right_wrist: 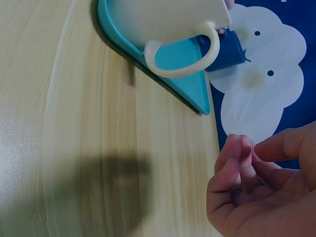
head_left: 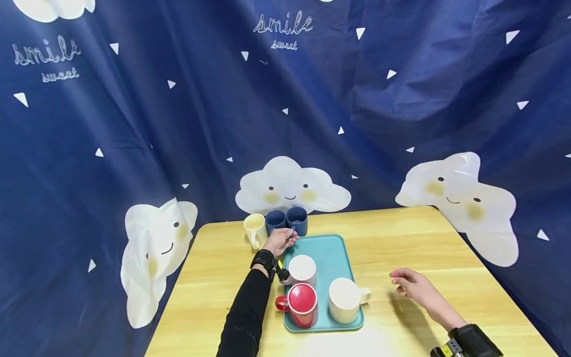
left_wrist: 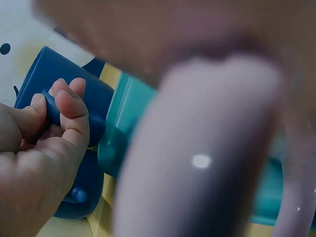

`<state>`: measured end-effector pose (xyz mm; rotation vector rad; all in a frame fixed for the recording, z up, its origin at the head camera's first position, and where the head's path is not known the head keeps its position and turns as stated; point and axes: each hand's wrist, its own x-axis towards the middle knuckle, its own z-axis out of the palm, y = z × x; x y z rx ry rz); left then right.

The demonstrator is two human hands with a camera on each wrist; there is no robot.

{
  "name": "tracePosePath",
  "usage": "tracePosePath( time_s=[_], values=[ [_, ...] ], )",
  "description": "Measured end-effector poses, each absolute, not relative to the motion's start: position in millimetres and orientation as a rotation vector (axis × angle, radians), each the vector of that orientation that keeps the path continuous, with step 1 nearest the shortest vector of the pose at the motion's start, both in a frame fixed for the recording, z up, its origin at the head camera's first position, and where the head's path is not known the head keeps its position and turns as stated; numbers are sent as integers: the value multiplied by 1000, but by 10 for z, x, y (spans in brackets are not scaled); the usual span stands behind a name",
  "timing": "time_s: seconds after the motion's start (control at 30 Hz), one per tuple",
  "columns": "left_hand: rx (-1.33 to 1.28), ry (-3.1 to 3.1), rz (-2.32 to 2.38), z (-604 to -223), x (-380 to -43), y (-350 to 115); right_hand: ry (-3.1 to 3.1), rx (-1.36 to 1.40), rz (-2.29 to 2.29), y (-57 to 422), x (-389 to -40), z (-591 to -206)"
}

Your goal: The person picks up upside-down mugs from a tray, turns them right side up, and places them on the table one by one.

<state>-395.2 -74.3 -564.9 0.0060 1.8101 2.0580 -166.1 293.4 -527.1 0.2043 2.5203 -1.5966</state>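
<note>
At the back of the table, my left hand (head_left: pixel 280 240) pinches the handle of the right-hand dark blue mug (head_left: pixel 298 217) between thumb and fingers. In the left wrist view, the handle (left_wrist: pixel 53 107) shows between the thumb and curled fingertips. A second dark blue mug (head_left: pixel 275 217) stands just to its left, beside a pale yellow mug (head_left: pixel 255 224). A teal tray (head_left: pixel 324 250) lies right in front of the held mug. Over the table's right side hovers my right hand (head_left: pixel 417 285), its fingers loosely bent and holding nothing.
On the tray stand a white mug (head_left: pixel 303 270), a red mug (head_left: pixel 304 310) and a cream mug (head_left: pixel 343 302) whose handle juts over the right rim. The white mug is by my left wrist. A blue curtain (head_left: pixel 379 168) with cloud prints hangs behind the wooden table (head_left: pixel 388 233).
</note>
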Motion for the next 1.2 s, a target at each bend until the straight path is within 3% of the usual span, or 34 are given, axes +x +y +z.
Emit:
tracePosePath(
  time_s=[0.87, 0.97, 1.2],
  values=[
    [22, 1897, 1959, -5534, -3962, -791, 2466, 207, -1626, 2860, -1643, -5380],
    [155, 2129, 1715, -5429, -3857, -891, 2469, 189, -1627, 2848, -1640, -5395],
    [800, 2606, 688, -5199, -3450, -1130, 2477, 217, -1609, 2848, -1598, -5439]
  ],
)
